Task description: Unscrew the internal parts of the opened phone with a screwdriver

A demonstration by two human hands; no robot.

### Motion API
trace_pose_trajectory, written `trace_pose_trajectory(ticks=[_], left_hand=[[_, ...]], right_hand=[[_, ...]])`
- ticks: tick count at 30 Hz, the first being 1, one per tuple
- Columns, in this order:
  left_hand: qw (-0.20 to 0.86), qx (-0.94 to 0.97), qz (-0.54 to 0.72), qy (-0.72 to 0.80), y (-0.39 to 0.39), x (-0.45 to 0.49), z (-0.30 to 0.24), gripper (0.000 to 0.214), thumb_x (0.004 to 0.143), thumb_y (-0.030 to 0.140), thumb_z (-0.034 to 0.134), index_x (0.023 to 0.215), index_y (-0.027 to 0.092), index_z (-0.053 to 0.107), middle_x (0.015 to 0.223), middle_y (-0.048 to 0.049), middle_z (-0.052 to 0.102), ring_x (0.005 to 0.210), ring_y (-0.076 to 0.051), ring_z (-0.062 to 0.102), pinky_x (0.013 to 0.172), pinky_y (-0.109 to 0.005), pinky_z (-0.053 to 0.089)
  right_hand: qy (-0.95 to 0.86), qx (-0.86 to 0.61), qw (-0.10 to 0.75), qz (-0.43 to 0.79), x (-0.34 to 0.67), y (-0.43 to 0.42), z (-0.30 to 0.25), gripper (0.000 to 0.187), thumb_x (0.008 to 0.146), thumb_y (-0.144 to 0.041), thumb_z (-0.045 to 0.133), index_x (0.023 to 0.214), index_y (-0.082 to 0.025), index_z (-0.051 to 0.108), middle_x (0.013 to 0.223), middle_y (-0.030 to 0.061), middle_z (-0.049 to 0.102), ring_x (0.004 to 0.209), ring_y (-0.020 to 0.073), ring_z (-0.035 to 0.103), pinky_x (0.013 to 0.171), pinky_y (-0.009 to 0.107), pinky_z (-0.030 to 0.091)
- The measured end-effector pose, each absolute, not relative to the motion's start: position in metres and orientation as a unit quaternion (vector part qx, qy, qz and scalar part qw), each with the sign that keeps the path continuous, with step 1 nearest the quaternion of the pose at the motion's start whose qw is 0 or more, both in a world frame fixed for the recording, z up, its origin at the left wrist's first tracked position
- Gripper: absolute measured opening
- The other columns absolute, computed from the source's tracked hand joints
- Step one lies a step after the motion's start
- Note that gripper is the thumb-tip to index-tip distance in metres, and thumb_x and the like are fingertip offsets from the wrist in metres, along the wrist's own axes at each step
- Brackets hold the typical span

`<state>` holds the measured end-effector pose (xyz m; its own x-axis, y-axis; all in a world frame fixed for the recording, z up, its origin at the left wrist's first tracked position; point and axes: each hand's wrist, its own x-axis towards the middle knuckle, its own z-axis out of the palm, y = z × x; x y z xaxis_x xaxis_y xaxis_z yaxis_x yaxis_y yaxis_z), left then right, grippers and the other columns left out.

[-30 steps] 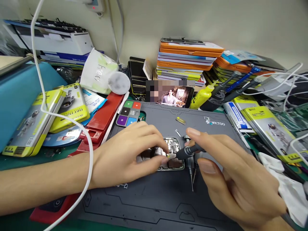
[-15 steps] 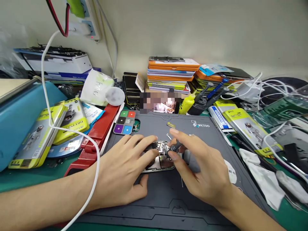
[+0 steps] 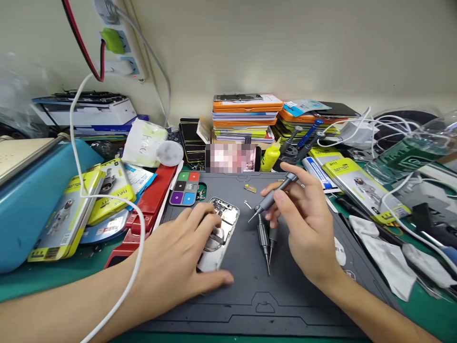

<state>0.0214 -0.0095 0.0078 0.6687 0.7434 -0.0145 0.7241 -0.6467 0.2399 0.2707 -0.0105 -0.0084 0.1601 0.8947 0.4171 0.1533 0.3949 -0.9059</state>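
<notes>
An opened phone [image 3: 225, 228] with bare inner parts lies tilted on the dark grey mat [image 3: 246, 312]. My left hand [image 3: 178, 247] grips it from the left, its fingers bent over the upper left edge and its thumb stretched out by the lower end; part of the phone is hidden. My right hand [image 3: 303, 219] holds a grey precision screwdriver [image 3: 273, 197] above the mat, tip pointing down and left, apart from the phone. Two more screwdrivers, one dark [image 3: 263, 236] and one grey [image 3: 273, 238], lie below it. A small metal piece [image 3: 247, 204] rests near the screwdriver's tip.
A coloured parts pad [image 3: 184, 188] and a yellowish strip [image 3: 250, 188] lie at the back of the mat. Behind stand a lit phone [image 3: 256, 159], a yellow bottle [image 3: 271, 156] and stacked boxes [image 3: 246, 116]. A white cable [image 3: 141, 238] crosses my left forearm.
The phone has turned to a more upright slant and shifted left with my left hand. My right hand has lifted the screwdriver away from it, uncovering the two screwdrivers on the mat.
</notes>
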Motion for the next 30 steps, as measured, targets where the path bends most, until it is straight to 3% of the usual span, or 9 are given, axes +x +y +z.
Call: trace_pose_trajectory(ticks=[3,7,13,17,20,24,30], left_hand=[[0.232,0.913,-0.002,0.335,-0.013,0.016,0.022,0.07,0.08,0.059,0.093,0.134,0.027,0.061,0.156,-0.0115,0.057,0.125,-0.039,0.071,0.089,-0.051,0.068],[0.274,0.904,0.014,0.327,-0.012,0.013,0.025,0.055,0.085,0.036,0.093,0.127,0.027,0.059,0.153,-0.0081,0.056,0.128,-0.033,0.069,0.098,-0.046,0.065],[0.239,0.914,0.072,0.318,-0.006,0.023,0.007,0.051,0.089,0.039,0.091,0.121,0.022,0.055,0.139,-0.0116,0.061,0.112,-0.031,0.072,0.092,-0.046,0.064],[0.207,0.924,0.131,0.294,-0.001,0.025,-0.005,0.043,0.099,0.048,0.081,0.118,0.021,0.053,0.128,-0.0115,0.062,0.105,-0.029,0.071,0.088,-0.045,0.062],[0.272,0.912,0.131,0.278,0.007,0.021,-0.003,0.049,0.091,0.052,0.088,0.109,0.022,0.054,0.119,-0.006,0.061,0.098,-0.024,0.068,0.083,-0.037,0.061],[0.37,0.883,0.105,0.269,0.015,0.016,0.005,0.036,0.093,0.03,0.087,0.11,0.023,0.056,0.118,-0.0023,0.061,0.1,-0.02,0.065,0.085,-0.031,0.057],[0.331,0.901,0.105,0.259,0.015,0.018,0.003,0.026,0.102,0.03,0.08,0.113,0.02,0.058,0.117,-0.0048,0.067,0.107,-0.024,0.064,0.09,-0.035,0.053]], right_hand=[[-0.554,-0.461,0.611,0.326,0.27,-0.01,-0.009,0.04,0.108,-0.033,0.066,0.146,-0.027,0.055,0.102,0.0027,0.076,0.06,0.0116,0.067,0.047,0.022,0.057],[-0.558,-0.458,0.61,0.327,0.27,-0.009,-0.01,0.04,0.108,-0.031,0.065,0.146,-0.028,0.054,0.104,0.0028,0.076,0.061,0.0123,0.068,0.048,0.023,0.059],[-0.604,-0.436,0.6,0.291,0.268,-0.011,-0.012,0.04,0.109,-0.022,0.06,0.148,-0.031,0.055,0.103,0.0014,0.073,0.06,0.0117,0.067,0.05,0.024,0.061],[-0.657,-0.405,0.585,0.251,0.264,-0.016,-0.015,0.053,0.109,-0.015,0.056,0.156,-0.038,0.049,0.103,0.0003,0.072,0.063,0.0125,0.067,0.054,0.026,0.064],[-0.698,-0.386,0.558,0.229,0.26,-0.024,-0.013,0.064,0.107,-0.011,0.058,0.162,-0.04,0.043,0.115,0.0024,0.07,0.075,0.0135,0.07,0.058,0.026,0.066],[-0.735,-0.372,0.526,0.211,0.255,-0.037,-0.009,0.074,0.103,-0.006,0.061,0.166,-0.039,0.04,0.147,0.0096,0.066,0.093,0.0157,0.075,0.056,0.023,0.065],[-0.754,-0.379,0.493,0.213,0.253,-0.044,-0.015,0.081,0.101,-0.002,0.059,0.169,-0.04,0.036,0.168,0.0121,0.056,0.104,0.0216,0.079,0.063,0.03,0.068]])
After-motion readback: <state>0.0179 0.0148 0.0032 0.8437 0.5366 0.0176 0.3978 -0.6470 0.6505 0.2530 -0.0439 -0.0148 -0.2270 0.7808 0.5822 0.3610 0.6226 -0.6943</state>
